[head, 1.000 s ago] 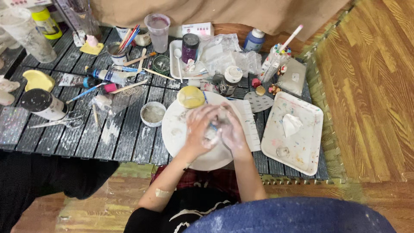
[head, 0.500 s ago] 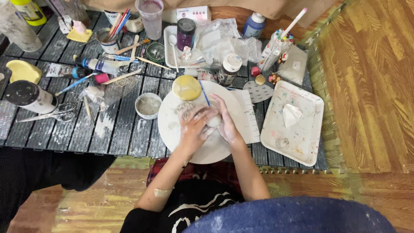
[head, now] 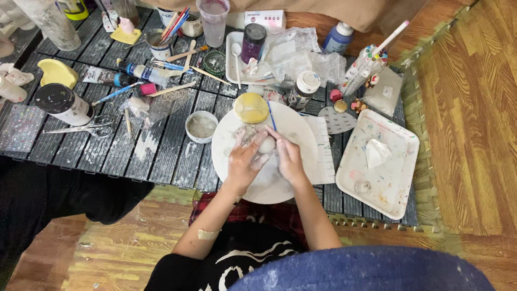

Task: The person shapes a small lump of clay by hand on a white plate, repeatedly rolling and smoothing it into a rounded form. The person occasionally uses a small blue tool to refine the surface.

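Both hands are down on the round white plate (head: 253,183) in the middle of the dark slatted table (head: 161,156), cupped around a small pale lump of clay (head: 266,144) that sits near the plate's centre. The left hand (head: 243,161) is smeared with greyish-white stuff and has its fingers curled against the left side of the lump, the right hand (head: 288,157) presses in from the other side with fingers bent, so the clay is pinched between the two of them and partly hidden. Just above the hands, on the far edge of the plate, there's a yellow round lid (head: 251,107) and a thin blue-handled tool (head: 271,115) lying next to it. Left of the plate is a small white cup (head: 201,126) with grey slurry in it, and further left a pair of scissors (head: 81,128) and a white bottle with a black cap (head: 62,103) lying on its side. To the right sits a square white tray (head: 398,172) spattered with paint, with a crumpled white scrap (head: 376,153) on it. The back of the table is cluttered: a tall plastic cup (head: 214,21), a dark glitter jar (head: 252,43), a blue paint bottle (head: 337,37), and a cup of brushes (head: 161,46).
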